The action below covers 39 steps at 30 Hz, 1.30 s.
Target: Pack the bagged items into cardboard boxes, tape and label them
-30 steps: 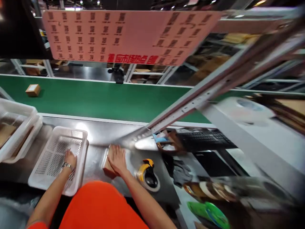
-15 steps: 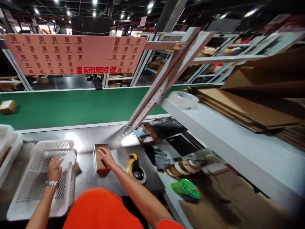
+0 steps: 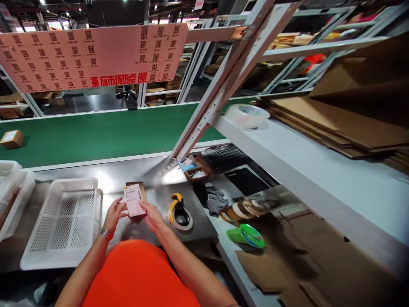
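Observation:
A white printed shipping label (image 3: 134,201) with a yellow corner lies over a small brown cardboard box (image 3: 141,190) on the metal table. My right hand (image 3: 152,216) grips the label's right edge, thumb on top. At the label's left edge is my left hand (image 3: 113,217), its fingers apart and the tips close to the paper. Much of the box is hidden under the label and my fingers. Right of the box rests a yellow and black tape dispenser (image 3: 179,213). A white perforated basket (image 3: 47,221) stands to the left.
Behind the table runs a green conveyor belt (image 3: 96,136) carrying a small carton (image 3: 12,139). A slanted metal post (image 3: 204,115) and a white shelf (image 3: 287,166) with a tape roll (image 3: 247,116) and flat cardboard (image 3: 335,119) stand on the right. A green cup (image 3: 246,236) lies below.
My left hand has moved right from above the basket, bringing the label over the box. My right hand has shifted from the box top to the label's right edge. The view has tilted down.

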Tool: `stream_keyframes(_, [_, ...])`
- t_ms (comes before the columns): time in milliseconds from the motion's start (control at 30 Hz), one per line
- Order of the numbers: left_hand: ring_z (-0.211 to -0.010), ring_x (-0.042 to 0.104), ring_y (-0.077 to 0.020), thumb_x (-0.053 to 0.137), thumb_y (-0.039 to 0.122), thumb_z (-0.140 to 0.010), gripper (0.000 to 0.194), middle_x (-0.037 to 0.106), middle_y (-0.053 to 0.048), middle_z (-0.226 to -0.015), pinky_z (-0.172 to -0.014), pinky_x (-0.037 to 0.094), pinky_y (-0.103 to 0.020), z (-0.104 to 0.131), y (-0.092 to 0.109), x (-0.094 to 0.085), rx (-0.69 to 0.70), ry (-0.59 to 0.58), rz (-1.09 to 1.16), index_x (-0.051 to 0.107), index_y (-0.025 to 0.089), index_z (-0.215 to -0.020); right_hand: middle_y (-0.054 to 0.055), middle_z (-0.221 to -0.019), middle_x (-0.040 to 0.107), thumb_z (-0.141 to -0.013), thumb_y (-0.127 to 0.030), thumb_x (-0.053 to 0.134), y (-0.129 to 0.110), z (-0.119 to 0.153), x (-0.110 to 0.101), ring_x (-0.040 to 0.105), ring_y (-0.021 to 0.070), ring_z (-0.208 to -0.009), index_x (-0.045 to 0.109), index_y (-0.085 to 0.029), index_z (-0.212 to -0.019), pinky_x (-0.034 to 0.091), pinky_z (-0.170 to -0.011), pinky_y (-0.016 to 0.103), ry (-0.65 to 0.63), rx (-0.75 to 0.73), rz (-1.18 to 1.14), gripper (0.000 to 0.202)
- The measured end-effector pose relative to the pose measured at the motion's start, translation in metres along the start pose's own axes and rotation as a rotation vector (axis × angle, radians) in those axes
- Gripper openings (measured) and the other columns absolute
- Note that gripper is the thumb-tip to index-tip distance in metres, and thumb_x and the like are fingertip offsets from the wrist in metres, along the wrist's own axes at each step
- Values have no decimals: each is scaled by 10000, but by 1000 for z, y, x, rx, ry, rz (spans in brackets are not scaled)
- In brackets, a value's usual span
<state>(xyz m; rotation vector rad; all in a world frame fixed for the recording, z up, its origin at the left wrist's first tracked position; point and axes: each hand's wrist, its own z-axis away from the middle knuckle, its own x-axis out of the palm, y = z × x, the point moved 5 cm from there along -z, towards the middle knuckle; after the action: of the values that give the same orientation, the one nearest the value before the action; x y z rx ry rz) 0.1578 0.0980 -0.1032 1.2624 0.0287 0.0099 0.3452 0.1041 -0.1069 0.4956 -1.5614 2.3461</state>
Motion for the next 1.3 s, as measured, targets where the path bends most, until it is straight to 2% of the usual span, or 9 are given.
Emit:
stream_keyframes(67, [-986, 840, -331, 866, 727, -791, 656, 860, -187, -1106, -814, 689, -437, 7, -10, 27, -136, -125, 42, 796, 187, -1156, 64, -844, 830, -693, -737, 954, 3, 6, 1, 714, 220, -740, 808, -215, -867, 585, -710, 344, 37, 2, -11, 569])
stream_keyframes(167, [-848, 825, -310, 929, 650, -742, 549, 860, -174, -976, -744, 662, -417, 11, -14, 39, -179, -78, 45, 807, 176, -989, 58, -850, 823, -708, -763, 932, 5, 18, -5, 721, 224, -752, 806, -224, -864, 599, -739, 348, 39, 12, 32, 575])
stream_keyframes(300, [-809, 803, -261, 906, 581, -763, 453, 872, -137, -976, -711, 650, -371, 9, -13, 34, -165, 21, 49, 814, 179, -950, 91, -964, 851, -698, -669, 982, 11, 36, -23, 783, 246, -885, 838, -210, -935, 625, -803, 352, 30, 100, 41, 536])
stream_keyframes(467, [-835, 812, -274, 930, 551, -773, 438, 876, -147, -988, -701, 665, -371, 11, -13, 34, -169, 52, 14, 826, 158, -937, 67, -924, 848, -634, -609, 1038, 19, 45, -35, 777, 224, -873, 840, -214, -928, 627, -766, 322, 77, 130, -16, 530])
stream_keyframes(600, [-853, 828, -291, 931, 496, -798, 392, 878, -167, -1019, -728, 676, -393, 13, -11, 35, -166, 65, 19, 836, 149, -954, 60, -921, 850, -618, -620, 1041, 19, 44, -36, 781, 220, -846, 833, -223, -908, 626, -739, 316, 94, 120, -15, 534])
stream_keyframes(733, [-809, 821, -273, 936, 438, -799, 334, 874, -146, -963, -677, 660, -358, 13, -12, 33, -173, 77, 33, 841, 149, -939, 52, -912, 853, -605, -634, 1041, 18, 43, -35, 775, 216, -827, 834, -232, -883, 618, -712, 305, 84, 117, -1, 532])
stream_keyframes(1000, [-774, 795, -240, 958, 480, -751, 386, 862, -123, -920, -661, 644, -327, 13, -12, 34, -171, 51, 45, 820, 154, -905, 33, -847, 840, -589, -627, 1046, 20, 39, -34, 748, 200, -780, 837, -231, -823, 589, -684, 291, 81, 103, 29, 505])
stream_keyframes(1200, [-791, 790, -255, 947, 492, -773, 381, 850, -127, -918, -702, 651, -368, 11, -13, 31, -165, 38, 32, 814, 164, -913, 82, -941, 864, -666, -593, 997, 22, 38, -34, 772, 222, -827, 845, -204, -906, 605, -707, 312, 83, 107, 11, 482])
stream_keyframes(1300, [-784, 784, -245, 942, 471, -778, 369, 854, -130, -925, -692, 646, -353, 10, -15, 31, -168, 33, 42, 816, 154, -921, 79, -929, 864, -656, -581, 1012, 22, 37, -33, 766, 219, -815, 841, -209, -893, 604, -694, 307, 90, 103, 20, 473])
